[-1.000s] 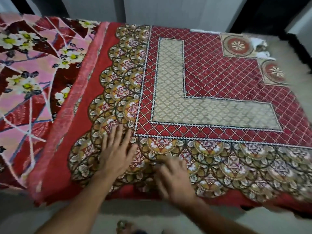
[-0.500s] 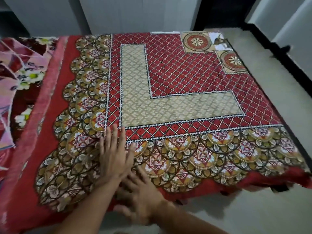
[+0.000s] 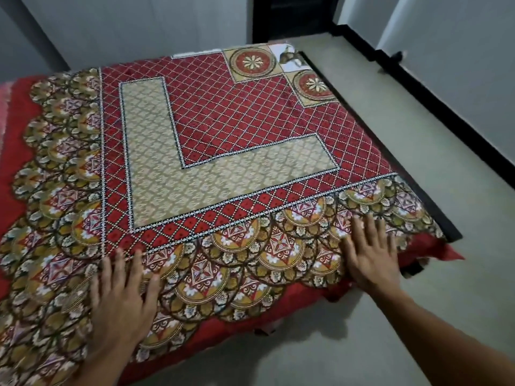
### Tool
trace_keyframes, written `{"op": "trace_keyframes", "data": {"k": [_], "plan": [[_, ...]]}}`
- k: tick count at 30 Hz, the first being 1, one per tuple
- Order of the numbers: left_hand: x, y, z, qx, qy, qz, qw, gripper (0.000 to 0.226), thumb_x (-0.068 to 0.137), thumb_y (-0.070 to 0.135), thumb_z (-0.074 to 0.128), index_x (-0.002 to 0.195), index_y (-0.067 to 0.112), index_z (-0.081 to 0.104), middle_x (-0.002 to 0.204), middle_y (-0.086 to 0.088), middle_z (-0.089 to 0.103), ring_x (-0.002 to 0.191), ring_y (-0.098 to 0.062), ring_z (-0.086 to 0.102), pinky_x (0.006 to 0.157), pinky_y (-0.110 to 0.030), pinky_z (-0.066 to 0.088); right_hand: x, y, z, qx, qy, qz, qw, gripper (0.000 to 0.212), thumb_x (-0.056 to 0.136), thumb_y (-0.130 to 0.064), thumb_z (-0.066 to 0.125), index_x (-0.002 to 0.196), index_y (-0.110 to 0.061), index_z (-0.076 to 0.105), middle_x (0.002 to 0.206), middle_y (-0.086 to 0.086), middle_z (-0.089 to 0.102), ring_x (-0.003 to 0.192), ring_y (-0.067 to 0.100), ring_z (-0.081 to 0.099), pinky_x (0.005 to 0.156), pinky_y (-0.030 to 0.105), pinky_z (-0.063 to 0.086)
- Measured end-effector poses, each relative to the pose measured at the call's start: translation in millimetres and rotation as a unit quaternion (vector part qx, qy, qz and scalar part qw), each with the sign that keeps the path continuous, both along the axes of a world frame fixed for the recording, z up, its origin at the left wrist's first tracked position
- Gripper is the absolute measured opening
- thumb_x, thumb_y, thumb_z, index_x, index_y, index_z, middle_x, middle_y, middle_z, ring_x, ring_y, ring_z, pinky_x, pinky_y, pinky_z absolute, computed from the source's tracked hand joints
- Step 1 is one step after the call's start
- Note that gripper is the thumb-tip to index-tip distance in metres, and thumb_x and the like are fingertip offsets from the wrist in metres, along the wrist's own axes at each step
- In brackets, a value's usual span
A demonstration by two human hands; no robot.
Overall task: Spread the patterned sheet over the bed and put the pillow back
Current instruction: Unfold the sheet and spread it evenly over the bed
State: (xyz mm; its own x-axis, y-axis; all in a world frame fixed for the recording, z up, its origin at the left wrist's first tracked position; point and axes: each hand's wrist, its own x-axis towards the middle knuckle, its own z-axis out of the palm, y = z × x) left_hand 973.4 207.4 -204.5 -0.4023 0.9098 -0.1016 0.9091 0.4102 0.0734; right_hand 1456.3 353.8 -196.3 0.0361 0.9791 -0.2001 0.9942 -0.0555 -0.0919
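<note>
The patterned sheet (image 3: 223,140), red with a beige L-shaped band and a border of gold scalloped medallions, lies flat over the low bed. My left hand (image 3: 119,296) presses flat on the medallion border near the front edge, fingers straight and spread. My right hand (image 3: 370,254) lies flat on the border close to the front right corner, fingers straight too. The sheet's red hem (image 3: 443,254) hangs over that corner. No pillow is in view.
The dark bed frame (image 3: 395,168) shows along the right side. Pale floor (image 3: 418,316) runs right and in front of the bed. Light walls with a black skirting (image 3: 434,101) stand behind, and a dark doorway (image 3: 289,18) at the back.
My right hand has slid from beside the left hand out to the right along the border. The view has swung right, so the pink floral cloth at the left is out of frame.
</note>
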Motion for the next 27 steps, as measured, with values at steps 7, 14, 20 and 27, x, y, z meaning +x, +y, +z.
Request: {"op": "trace_keyframes", "data": {"k": [7, 14, 20, 27], "plan": [[13, 12, 12, 0.009, 0.016, -0.033, 0.999, 0.08, 0.096, 0.068, 0.01, 0.161, 0.021, 0.01, 0.167, -0.01, -0.002, 0.155, -0.024, -0.008, 0.122, -0.056, 0.001, 12, 16, 21, 0.053, -0.014, -0.078, 0.995, 0.074, 0.1, -0.064, 0.002, 0.162, -0.023, -0.003, 0.167, 0.008, -0.019, 0.154, 0.024, -0.021, 0.123, 0.055, -0.009], [137, 113, 21, 0.022, -0.016, -0.205, 0.978, 0.072, 0.1, 0.064, 0.006, 0.16, 0.026, -0.007, 0.166, -0.005, -0.016, 0.153, -0.02, -0.019, 0.123, -0.05, -0.006, -105, 42, 19, -0.008, 0.061, 0.226, 0.972, 0.065, 0.103, -0.063, 0.006, 0.16, -0.035, -0.008, 0.166, -0.005, -0.023, 0.151, 0.017, -0.029, 0.125, 0.048, -0.01], [97, 113, 5, 0.004, 0.018, -0.104, 0.994, 0.073, 0.098, 0.069, 0.003, 0.159, 0.03, -0.002, 0.166, -0.006, -0.01, 0.154, -0.024, -0.012, 0.123, -0.045, -0.005, 4, 73, 3, 0.033, 0.0, -0.01, 0.999, 0.072, 0.095, -0.072, -0.004, 0.156, -0.037, -0.018, 0.164, 0.0, -0.029, 0.152, 0.022, -0.024, 0.124, 0.051, -0.007], [-59, 17, 6, -0.092, 0.017, 0.183, 0.979, 0.091, 0.09, 0.073, 0.007, 0.156, 0.017, 0.034, 0.163, -0.017, 0.024, 0.151, -0.039, 0.017, 0.12, -0.062, 0.013, 9, 112, 26, 0.082, -0.024, 0.1, 0.991, 0.072, 0.097, -0.039, 0.035, 0.146, 0.013, 0.038, 0.111, 0.055, 0.049, 0.097, 0.071, 0.053, 0.077, 0.08, 0.044]]}}
